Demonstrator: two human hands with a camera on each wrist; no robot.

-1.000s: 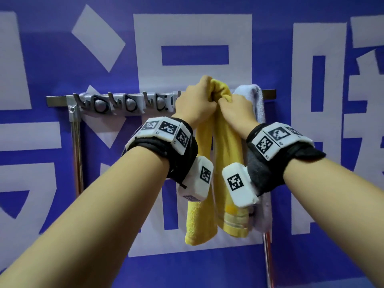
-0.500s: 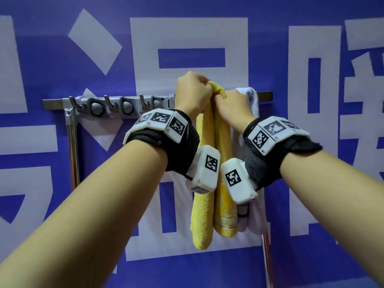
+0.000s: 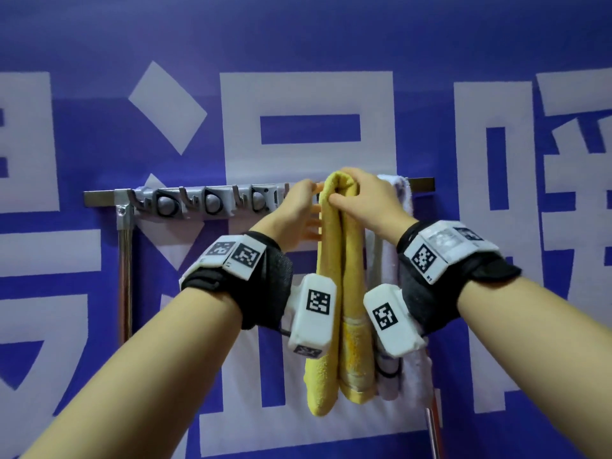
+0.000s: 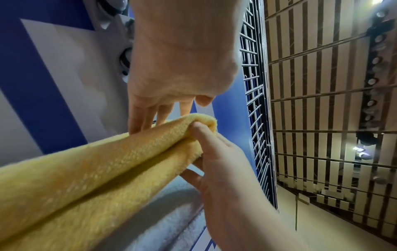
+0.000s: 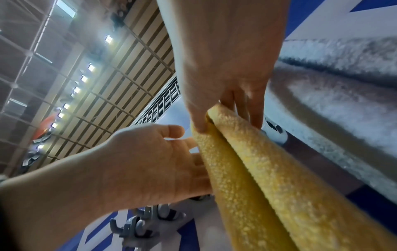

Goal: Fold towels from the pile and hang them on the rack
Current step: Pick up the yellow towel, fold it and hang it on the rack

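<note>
A folded yellow towel (image 3: 334,276) hangs draped over the metal rack bar (image 3: 99,197), its two halves dangling side by side. My right hand (image 3: 359,193) pinches the towel's top fold between thumb and fingers, as the right wrist view also shows (image 5: 206,122). My left hand (image 3: 299,207) is at the towel's left side with straight fingers (image 4: 139,122) touching the cloth and holding nothing. A white towel (image 3: 387,260) hangs on the bar just right of the yellow one, partly hidden by my right wrist.
A grey strip of hooks (image 3: 198,203) occupies the bar left of the towels. The rack's left post (image 3: 125,276) runs down from the bar, and another post (image 3: 432,432) shows at the lower right. A blue and white banner (image 3: 308,94) hangs close behind.
Both hands gripped the yellow towel's top above the bar. The towel has come down over the bar, and my left hand has let go and straightened its fingers.
</note>
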